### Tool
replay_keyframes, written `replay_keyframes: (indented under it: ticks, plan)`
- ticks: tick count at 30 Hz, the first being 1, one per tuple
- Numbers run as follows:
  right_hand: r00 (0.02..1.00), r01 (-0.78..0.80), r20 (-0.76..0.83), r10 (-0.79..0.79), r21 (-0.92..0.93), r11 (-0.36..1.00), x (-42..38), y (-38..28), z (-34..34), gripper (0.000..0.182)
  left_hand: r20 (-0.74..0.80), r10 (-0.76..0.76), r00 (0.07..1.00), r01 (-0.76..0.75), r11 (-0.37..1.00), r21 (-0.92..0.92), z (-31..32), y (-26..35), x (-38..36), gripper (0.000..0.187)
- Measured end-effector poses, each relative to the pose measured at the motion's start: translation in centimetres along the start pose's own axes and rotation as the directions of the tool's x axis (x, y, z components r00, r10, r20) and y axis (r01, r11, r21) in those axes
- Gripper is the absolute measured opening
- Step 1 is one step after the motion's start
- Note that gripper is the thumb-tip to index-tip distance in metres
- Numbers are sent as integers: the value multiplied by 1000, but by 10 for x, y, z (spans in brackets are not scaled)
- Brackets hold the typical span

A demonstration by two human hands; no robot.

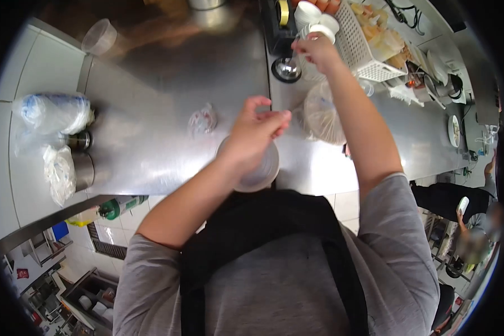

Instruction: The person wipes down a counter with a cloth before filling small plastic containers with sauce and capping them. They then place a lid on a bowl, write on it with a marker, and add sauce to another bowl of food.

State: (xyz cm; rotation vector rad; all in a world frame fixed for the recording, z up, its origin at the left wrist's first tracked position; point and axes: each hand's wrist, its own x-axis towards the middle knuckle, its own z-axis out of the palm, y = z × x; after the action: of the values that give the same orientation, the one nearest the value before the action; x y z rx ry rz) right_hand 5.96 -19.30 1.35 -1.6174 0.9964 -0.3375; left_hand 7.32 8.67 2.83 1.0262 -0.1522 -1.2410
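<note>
My left hand (253, 134) is over a round translucent tub (261, 175) at the counter's near edge. Its fingers are loosely curled and apart, with nothing visible in them. Farther off, my right hand (319, 51) reaches to the back of the counter, fingers pinched together beside a stack of white cups or lids (313, 17). What the pinch holds is hidden. A shiny metal ladle (287, 69) lies just left of that hand. Under my right forearm sits a tied clear plastic bag (321, 120) with pale contents. Left of my left hand is a small knotted plastic bag (203, 119).
A white perforated basket (369, 67) holds wrapped food at the back right. A clear empty tub (99, 37) stands far left. Plastic-wrapped bundles (56, 112) and a metal canister (84, 171) line the left wall. Another person (459, 204) is at far right.
</note>
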Motion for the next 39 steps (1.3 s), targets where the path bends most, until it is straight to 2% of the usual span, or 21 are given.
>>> replay_keyframes:
  ticks: [1,2,4,5,7,10,11,15,17,18,20,24,26,30,32,36,39]
  plan:
    - [1000,13,13,-17,239,971,-22,-9,0,38,41,4,999,-8,995,103,-11,18,-22,45]
    - [999,23,17,-34,464,885,-48,-15,1,39,84,3,997,-20,978,205,-25,37,-46,46]
    - [999,21,16,-39,620,784,-121,-28,14,43,140,-60,988,-9,893,449,-61,57,-90,51]
    - [999,11,22,-31,621,784,-151,-22,23,43,133,-66,989,-1,894,447,-79,58,-107,51]
    - [1000,-16,7,15,654,756,-196,-8,37,41,293,-189,937,61,916,396,-112,53,-133,54]
    - [997,-1,-49,51,708,707,-221,30,55,39,230,-213,950,81,875,477,-147,37,-127,57]
    - [988,-25,-85,126,731,682,-227,36,61,37,205,-208,956,80,862,501,-151,37,-121,57]
    - [972,46,-199,124,681,731,-233,66,67,36,267,-205,942,28,838,545,-167,34,-94,56]
    - [954,154,-299,-18,439,885,-228,73,68,34,299,-240,923,1,782,624,-169,34,-90,52]
    - [953,153,-301,-17,435,888,-227,73,69,34,303,-242,922,2,784,620,-168,33,-90,52]
    - [942,214,-315,-114,304,928,-226,74,71,33,296,-221,929,-2,798,603,-166,32,-90,56]
    - [942,223,-315,-119,320,921,-228,74,73,33,347,-208,915,-53,789,612,-162,31,-94,51]
    - [930,256,-336,-147,306,917,-231,70,71,33,383,-169,908,-153,717,680,-158,29,-94,44]
    - [924,272,-345,-163,293,917,-232,67,68,34,350,-204,914,-82,753,653,-163,25,-87,32]
    - [927,261,-343,-152,300,917,-233,66,69,34,335,-251,908,-65,706,705,-168,23,-85,24]
    - [933,251,-329,-145,308,918,-229,69,73,34,327,-239,914,-63,713,698,-172,24,-88,22]
    - [938,241,-318,-137,315,918,-218,69,77,34,318,-195,928,-61,763,644,-180,15,-87,31]
